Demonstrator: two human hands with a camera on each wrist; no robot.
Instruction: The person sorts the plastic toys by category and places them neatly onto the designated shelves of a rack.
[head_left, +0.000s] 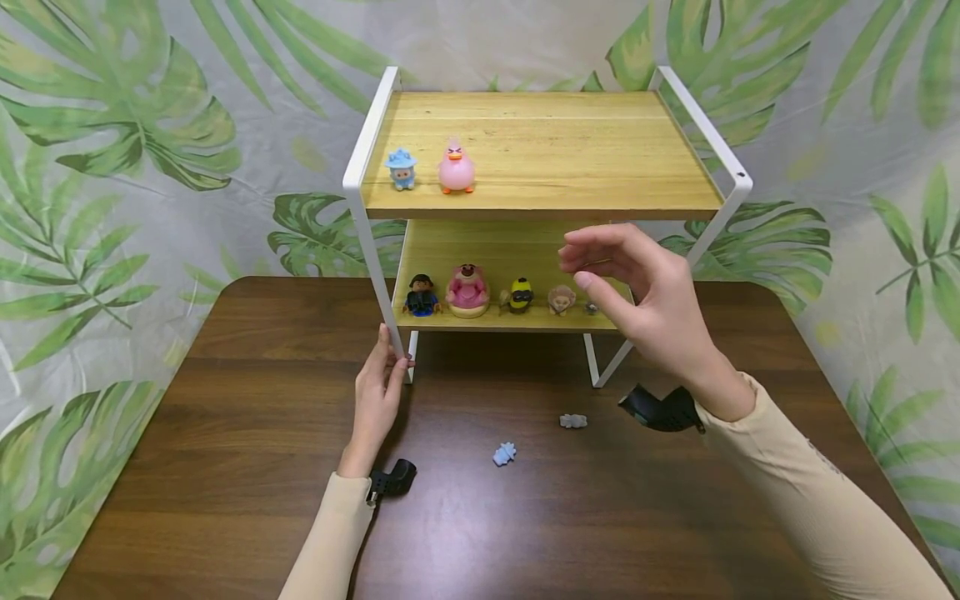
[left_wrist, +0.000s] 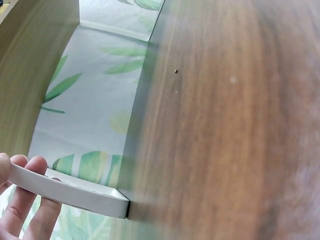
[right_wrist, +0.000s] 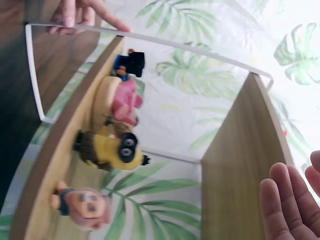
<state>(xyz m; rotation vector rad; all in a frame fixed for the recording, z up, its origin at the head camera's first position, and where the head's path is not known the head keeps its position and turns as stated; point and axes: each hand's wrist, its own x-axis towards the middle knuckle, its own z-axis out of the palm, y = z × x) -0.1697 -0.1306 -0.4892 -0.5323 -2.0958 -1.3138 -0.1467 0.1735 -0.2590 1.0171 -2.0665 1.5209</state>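
My left hand (head_left: 377, 400) grips the lower part of the white front-left leg (head_left: 372, 258) of a two-tier wooden shelf (head_left: 555, 150). In the left wrist view, fingers and thumb lie on opposite sides of that white frame (left_wrist: 75, 195). Raised before the shelf's right side, my right hand (head_left: 652, 292) holds nothing, its fingers loosely bent. A blue-hatted figurine (head_left: 401, 170) and a pink duck (head_left: 457, 169) stand on the top board. Along the lower board are a dark-haired figure (head_left: 422, 296), a pink bear (head_left: 468, 292), a yellow goggled figure (head_left: 519, 295), a lion-like figure (head_left: 561, 300) and a tiny grey one (head_left: 592, 307).
On the brown table (head_left: 225, 467), a light-blue figurine (head_left: 505, 453) and a grey figurine (head_left: 573, 422) lie in front of the shelf. A leaf-patterned cloth (head_left: 135, 125) hangs behind. Black wrist cameras (head_left: 660, 408) stick out from both sleeves.
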